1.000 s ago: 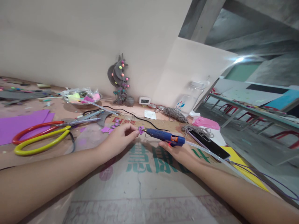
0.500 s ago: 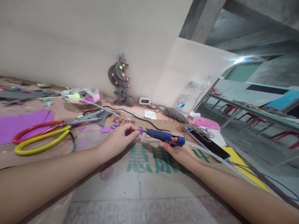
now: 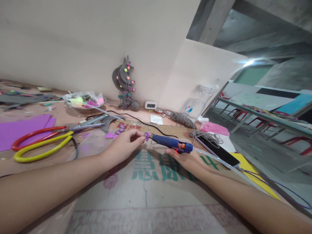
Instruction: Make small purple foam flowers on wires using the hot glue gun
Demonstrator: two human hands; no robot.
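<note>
Between the thumb and fingers of my left hand [image 3: 130,142] is a small purple cutout [image 3: 146,136]. My right hand [image 3: 181,158] is closed around a blue glue gun [image 3: 168,142] with a red light lit on it. The gun's metal nozzle points left and meets the cutout, or comes very near it. A long clear glue stick [image 3: 214,157] runs out of the gun's back end. Several more purple cutouts [image 3: 112,135] lie just beyond my left hand. Under both hands is a printed cardboard sheet [image 3: 117,201].
Scissors [image 3: 44,148] with red and yellow handles lie left, by purple sheets [image 3: 26,130]. Behind stand a bowl [image 3: 84,107], a grey moon ornament [image 3: 125,81], a small digital clock [image 3: 150,105] and a clear bottle [image 3: 197,102]. Grey yarn [image 3: 207,137] and a phone [image 3: 219,151] lie right.
Both hands stay nearly still, with the nozzle held at the purple cutout. The view has shifted very slightly.
</note>
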